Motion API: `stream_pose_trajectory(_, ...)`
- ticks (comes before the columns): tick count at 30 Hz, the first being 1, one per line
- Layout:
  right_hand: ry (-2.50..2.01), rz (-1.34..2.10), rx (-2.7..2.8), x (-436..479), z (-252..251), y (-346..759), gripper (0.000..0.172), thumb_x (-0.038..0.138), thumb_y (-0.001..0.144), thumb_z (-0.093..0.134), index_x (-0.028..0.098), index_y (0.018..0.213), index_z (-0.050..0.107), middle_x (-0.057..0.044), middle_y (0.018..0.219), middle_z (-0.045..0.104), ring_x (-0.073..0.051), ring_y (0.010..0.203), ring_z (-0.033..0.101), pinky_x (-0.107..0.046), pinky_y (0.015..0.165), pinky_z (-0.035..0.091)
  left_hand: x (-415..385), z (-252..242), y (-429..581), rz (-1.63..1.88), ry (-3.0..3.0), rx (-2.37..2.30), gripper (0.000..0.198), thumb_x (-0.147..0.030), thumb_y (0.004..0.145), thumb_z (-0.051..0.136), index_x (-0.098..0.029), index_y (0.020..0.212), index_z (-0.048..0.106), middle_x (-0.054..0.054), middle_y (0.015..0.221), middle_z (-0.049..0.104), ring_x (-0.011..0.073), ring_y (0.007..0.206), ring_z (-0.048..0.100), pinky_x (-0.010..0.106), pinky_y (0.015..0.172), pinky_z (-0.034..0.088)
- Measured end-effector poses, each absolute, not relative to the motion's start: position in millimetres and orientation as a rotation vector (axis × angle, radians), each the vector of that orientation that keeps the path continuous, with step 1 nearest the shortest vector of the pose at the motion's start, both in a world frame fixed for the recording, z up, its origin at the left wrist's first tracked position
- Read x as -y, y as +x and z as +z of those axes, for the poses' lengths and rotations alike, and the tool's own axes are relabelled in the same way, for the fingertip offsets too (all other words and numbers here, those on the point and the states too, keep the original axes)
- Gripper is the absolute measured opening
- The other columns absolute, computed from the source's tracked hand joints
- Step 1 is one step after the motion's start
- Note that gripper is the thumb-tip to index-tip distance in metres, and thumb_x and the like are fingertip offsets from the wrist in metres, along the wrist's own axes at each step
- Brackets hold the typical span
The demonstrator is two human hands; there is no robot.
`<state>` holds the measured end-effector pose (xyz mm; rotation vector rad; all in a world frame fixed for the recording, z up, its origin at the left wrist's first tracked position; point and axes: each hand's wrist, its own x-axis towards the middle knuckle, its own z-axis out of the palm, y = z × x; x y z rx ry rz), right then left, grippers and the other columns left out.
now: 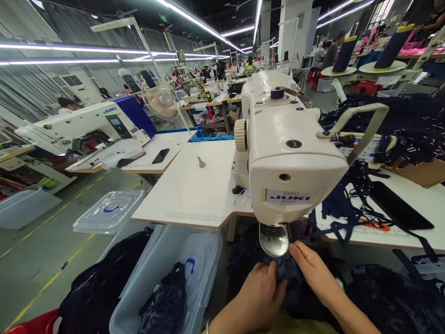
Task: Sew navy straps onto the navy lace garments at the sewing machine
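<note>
Just below the sewing machine head (pixel 295 157), both of my hands work at a dark navy fabric piece (pixel 294 273). My left hand (pixel 259 290) is closed on the fabric, its fingers curled at the near left of the shiny metal guard (pixel 274 240). On the guard's right side, my right hand (pixel 314 269) pinches the same fabric between thumb and fingers. The needle area is hidden behind the guard and my fingers. More navy fabric hangs beneath and around my hands, blending into the dark background.
Left of my hands stands a clear plastic bin (pixel 208 278) with navy straps (pixel 167 301). The white table (pixel 194 195) carries a small grey metal piece (pixel 201 162). On the right lie a black phone (pixel 399 206) and piled navy straps (pixel 347 204). Thread cones (pixel 392 48) stand behind.
</note>
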<state>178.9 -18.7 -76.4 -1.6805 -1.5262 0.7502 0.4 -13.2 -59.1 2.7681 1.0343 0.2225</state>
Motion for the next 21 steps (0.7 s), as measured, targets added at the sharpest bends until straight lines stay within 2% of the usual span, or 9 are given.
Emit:
stream_pose_trajectory(5,-1.712,0.67,1.58,27,-76,169,0.04,0.045,0.094,0.03,0.023,0.064,0.044,-0.002,0.059,0.057,-0.019,0.056,0.058,-0.028,0.054,0.046,21,-74,5,0.128,2.82,-0.904,0.006,-0.009,0.079,0.054,-0.012,0.085,0.054,0.007,0.076,0.063,0.0201,0.063,0.062,0.037,0.074,0.052)
stream_pose_trajectory(9,-1.709,0.464,1.821,29,-80,169,0.03,0.029,0.092,0.034,0.021,0.078,0.06,-0.006,0.07,0.065,-0.024,0.067,0.065,-0.032,0.058,0.049,24,-75,3,0.093,2.784,-0.937,0.003,-0.015,0.084,0.054,-0.013,0.083,0.056,0.006,0.072,0.063,0.0206,0.062,0.063,0.04,0.074,0.052)
stream_pose_trajectory(10,-1.684,0.417,1.904,29,-78,170,0.03,0.024,0.092,0.034,0.021,0.084,0.062,-0.006,0.073,0.067,-0.023,0.069,0.066,-0.031,0.059,0.05,22,-70,2,0.109,2.753,-0.976,0.011,-0.024,0.086,0.056,-0.013,0.089,0.056,0.007,0.076,0.064,0.0215,0.065,0.064,0.039,0.074,0.053)
stream_pose_trajectory(12,-1.593,0.38,2.034,28,-69,174,0.03,0.018,0.093,0.035,0.021,0.09,0.065,-0.005,0.078,0.068,-0.021,0.071,0.068,-0.029,0.062,0.052,16,-55,-4,0.222,2.621,-1.038,0.043,-0.045,0.085,0.063,-0.013,0.112,0.052,0.012,0.098,0.065,0.026,0.086,0.065,0.04,0.08,0.052)
stream_pose_trajectory(14,-1.422,0.411,2.17,29,-53,175,0.029,0.019,0.095,0.039,0.021,0.086,0.066,-0.003,0.075,0.069,-0.018,0.068,0.068,-0.025,0.062,0.052,8,-37,-12,0.404,2.405,-0.972,0.08,-0.058,0.076,0.069,-0.015,0.135,0.037,0.017,0.125,0.055,0.0292,0.112,0.056,0.04,0.093,0.047)
stream_pose_trajectory(15,-1.324,0.455,2.246,30,-43,175,0.029,0.021,0.095,0.041,0.022,0.083,0.067,-0.002,0.073,0.069,-0.017,0.066,0.068,-0.024,0.06,0.052,5,-28,-17,0.472,2.296,-0.881,0.087,-0.059,0.072,0.072,-0.016,0.138,0.034,0.017,0.13,0.052,0.0289,0.118,0.052,0.039,0.097,0.044)
stream_pose_trajectory(16,-1.238,0.505,2.308,32,-33,175,0.027,0.024,0.095,0.044,0.022,0.081,0.067,0.0,0.07,0.068,-0.016,0.064,0.068,-0.022,0.059,0.051,2,-19,-21,0.51,2.196,-0.787,0.086,-0.06,0.07,0.074,-0.016,0.135,0.039,0.016,0.128,0.053,0.0282,0.117,0.052,0.036,0.098,0.043)
stream_pose_trajectory(18,-1.125,0.6,2.356,34,-14,174,0.022,0.029,0.095,0.049,0.024,0.085,0.067,0.003,0.07,0.069,-0.014,0.063,0.068,-0.02,0.058,0.05,-4,-8,-28,0.5,2.044,-0.661,0.064,-0.062,0.069,0.072,-0.016,0.111,0.059,0.009,0.105,0.065,0.0234,0.097,0.061,0.028,0.085,0.048)
stream_pose_trajectory(21,-1.17,0.554,2.178,30,2,173,0.021,0.036,0.097,0.046,0.027,0.105,0.063,0.001,0.087,0.074,-0.014,0.075,0.071,-0.02,0.07,0.052,-13,0,-32,0.553,1.972,-0.827,0.047,-0.061,0.082,0.06,-0.015,0.073,0.061,-0.001,0.066,0.06,0.0127,0.062,0.058,0.019,0.056,0.044)
